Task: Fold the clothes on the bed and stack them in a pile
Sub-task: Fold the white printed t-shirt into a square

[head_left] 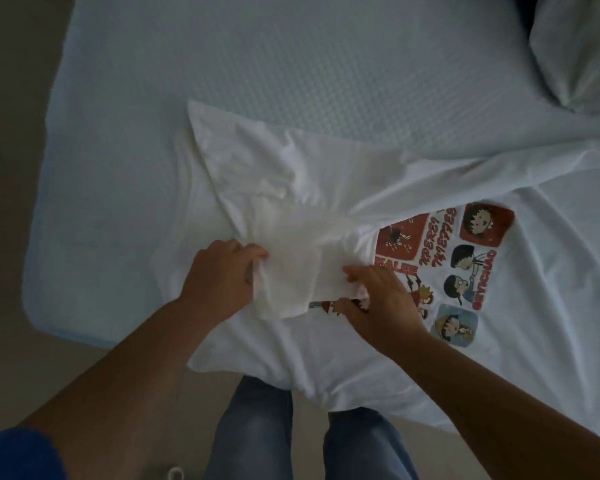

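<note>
1. Shirt first: a big white cotton T-shirt with red and blue cartoon pictures (444, 258) lies spread flat on the pale blue bed (257, 64), so it is easy to fold. Its low edge hangs a little over the side of the bed by the person's legs.
2. A smaller thin white cloth garment (291, 271) sits on top of the T-shirt, just beside the cartoon pictures. It is partly bunched and partly folded over.
3. The left hand (219, 278) is on the side of the small garment away from the pictures. Its grip is clenched on that edge, I think to keep the cloth from sliding.
4. The right hand (378, 299) is on the side by the pictures, and it covers some of them. Its fingers curl round the low corner of the small garment, pinching it. That looks like getting ready to pull the cloth straight or turn it over.
5. A crumpled pale pillow (575, 53) lies far from the T-shirt, up in the corner of the bed.
6. No neat pile shows yet, so I think the folding is only just begun.
</note>
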